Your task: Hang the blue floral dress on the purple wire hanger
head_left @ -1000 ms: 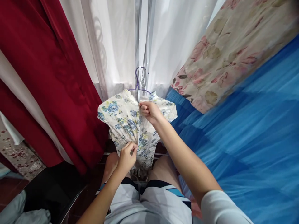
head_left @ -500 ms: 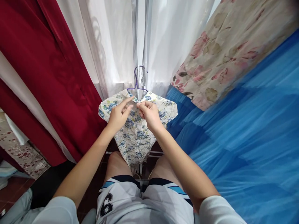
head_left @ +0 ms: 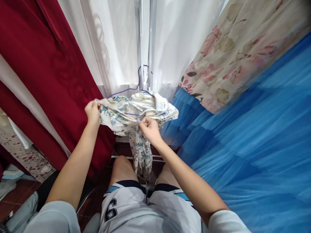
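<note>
A white blouse with a blue and yellow floral print [head_left: 141,145] hangs in front of me, partly off a thin purple hanger [head_left: 139,79]. The hanger's left arm shows bare, and a piece of its lower bar is visible through the opened front. My left hand [head_left: 93,113] is closed on the blouse's edge and pulls it out to the left. With bent, pinched fingers my right hand [head_left: 149,127] grips the front edge near the middle. The right shoulder of the blouse still drapes over the hanger, and its lower part hangs bunched and narrow.
White curtains [head_left: 119,42] and a narrow metal upright [head_left: 150,42] stand behind the hanger. Dark red cloth [head_left: 55,77] hangs on the left. Beige floral fabric [head_left: 218,71] and blue tulle [head_left: 233,142] fill the right side. My knees are just below the blouse.
My left hand has moved left, drawing the blouse's front open and off the hanger's left arm. My right hand has come slightly lower with its edge. The blouse has bunched up.
</note>
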The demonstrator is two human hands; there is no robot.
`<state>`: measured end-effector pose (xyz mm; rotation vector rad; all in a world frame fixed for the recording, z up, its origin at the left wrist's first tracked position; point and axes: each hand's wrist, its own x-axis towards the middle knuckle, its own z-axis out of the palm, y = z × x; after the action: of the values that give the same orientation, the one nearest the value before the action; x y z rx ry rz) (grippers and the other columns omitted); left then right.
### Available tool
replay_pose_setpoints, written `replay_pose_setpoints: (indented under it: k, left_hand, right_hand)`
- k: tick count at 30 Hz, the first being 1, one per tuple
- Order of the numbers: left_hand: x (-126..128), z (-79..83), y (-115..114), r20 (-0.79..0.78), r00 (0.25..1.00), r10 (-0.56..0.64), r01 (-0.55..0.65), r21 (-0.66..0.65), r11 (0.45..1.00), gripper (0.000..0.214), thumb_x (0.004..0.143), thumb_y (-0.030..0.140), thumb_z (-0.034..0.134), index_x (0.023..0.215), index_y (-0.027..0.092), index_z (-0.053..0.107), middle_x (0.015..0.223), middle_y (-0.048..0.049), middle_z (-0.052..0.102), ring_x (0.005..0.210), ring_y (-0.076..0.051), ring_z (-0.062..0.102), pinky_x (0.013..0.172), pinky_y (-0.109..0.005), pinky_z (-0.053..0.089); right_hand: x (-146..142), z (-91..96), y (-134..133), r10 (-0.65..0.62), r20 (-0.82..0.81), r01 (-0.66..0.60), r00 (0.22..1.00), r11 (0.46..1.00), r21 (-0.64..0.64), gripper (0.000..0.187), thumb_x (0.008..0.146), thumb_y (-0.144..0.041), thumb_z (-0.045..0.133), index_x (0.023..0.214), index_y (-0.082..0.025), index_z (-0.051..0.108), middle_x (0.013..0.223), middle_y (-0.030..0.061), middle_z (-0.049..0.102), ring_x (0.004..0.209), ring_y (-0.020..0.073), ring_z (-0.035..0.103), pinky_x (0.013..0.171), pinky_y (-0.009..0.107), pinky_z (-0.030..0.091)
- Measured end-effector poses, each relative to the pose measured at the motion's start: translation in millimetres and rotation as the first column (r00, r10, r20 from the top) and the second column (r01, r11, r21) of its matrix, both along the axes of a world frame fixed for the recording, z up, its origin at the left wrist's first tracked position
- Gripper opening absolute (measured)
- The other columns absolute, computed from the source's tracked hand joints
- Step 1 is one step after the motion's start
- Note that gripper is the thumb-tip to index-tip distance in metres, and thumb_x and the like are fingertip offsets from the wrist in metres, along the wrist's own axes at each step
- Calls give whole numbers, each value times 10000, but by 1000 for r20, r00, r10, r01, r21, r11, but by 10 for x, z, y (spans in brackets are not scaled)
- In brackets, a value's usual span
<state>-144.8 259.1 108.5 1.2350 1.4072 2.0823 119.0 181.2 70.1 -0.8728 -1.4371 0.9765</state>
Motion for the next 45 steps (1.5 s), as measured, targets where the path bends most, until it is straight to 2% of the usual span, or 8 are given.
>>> replay_pose_setpoints:
  k: [7, 13, 17, 20, 25, 29, 37, 45]
  left_hand:
    - [480, -697, -306, 76, 900, -428, 425, -368, 827, 288, 728, 402, 692, 769, 134, 596, 633, -18, 611, 576, -146, 588, 624, -307, 519]
    - [1120, -349, -735, -173, 734, -657, 611, -256, 749, 273, 827, 442, 656, 827, 168, 652, 797, -33, 652, 775, -181, 619, 762, -301, 513]
    - [1567, -97, -1045, -498, 653, -571, 550, -206, 809, 199, 926, 348, 558, 863, 184, 651, 797, -19, 634, 768, -164, 594, 743, -275, 473]
    - [1811, -81, -1147, -562, 639, -524, 537, -161, 828, 185, 930, 327, 558, 858, 189, 659, 847, -32, 619, 841, -176, 590, 805, -288, 469]
    - [1886, -487, -1214, -209, 505, -838, 791, -278, 546, 372, 979, 478, 438, 956, 199, 683, 916, -76, 673, 866, -208, 637, 793, -320, 526]
    - [1770, -847, -1338, -91, 346, -934, 797, -496, 344, 371, 893, 520, 587, 946, 182, 730, 911, -68, 723, 841, -229, 666, 765, -323, 546]
    - [1378, -457, -1161, -213, 580, -786, 703, -357, 615, 310, 903, 426, 589, 938, 147, 720, 912, -52, 711, 877, -231, 649, 797, -321, 537]
    - [949, -399, -882, -355, 831, -429, 395, -168, 903, 230, 851, 386, 660, 852, 163, 715, 891, -56, 673, 862, -202, 618, 758, -271, 492]
  right_hand:
    - [355, -347, 149, -152, 51, 154, 987, 987, -38, 235, 812, -286, 541, 608, -236, 438, 482, -44, 488, 452, 128, 424, 488, 262, 322]
    - [943, -774, -69, -64, 202, 84, 977, 992, -94, 217, 736, -272, 682, 571, -230, 547, 479, -8, 541, 454, 171, 479, 491, 314, 376]
    - [932, -575, -385, 227, 246, -215, 942, 974, -74, 493, 572, -291, 885, 1019, -221, 688, 977, 59, 703, 898, 258, 629, 803, 363, 501]
    - [826, -338, -503, 424, 116, -408, 898, 902, -139, 304, 794, -451, 723, 928, -182, 678, 913, 51, 688, 870, 231, 620, 799, 349, 499]
    - [959, -24, -636, 373, -89, -382, 923, 871, -308, 343, 849, -510, 654, 798, -171, 656, 702, 9, 648, 592, 144, 548, 594, 272, 453]
    - [1366, 290, -620, 339, 70, -308, 938, 909, -280, 305, 808, -468, 715, 812, -164, 692, 697, 30, 673, 557, 165, 575, 514, 265, 433]
    - [1452, 856, 454, 69, 73, -80, 995, 984, 161, 166, 743, -299, 769, 762, -141, 721, 702, -7, 669, 630, 118, 579, 598, 211, 448]
    - [866, 808, 978, 302, -81, -313, 950, 926, -212, 270, 741, -378, 794, 757, -132, 685, 609, 41, 672, 496, 150, 583, 459, 249, 449]
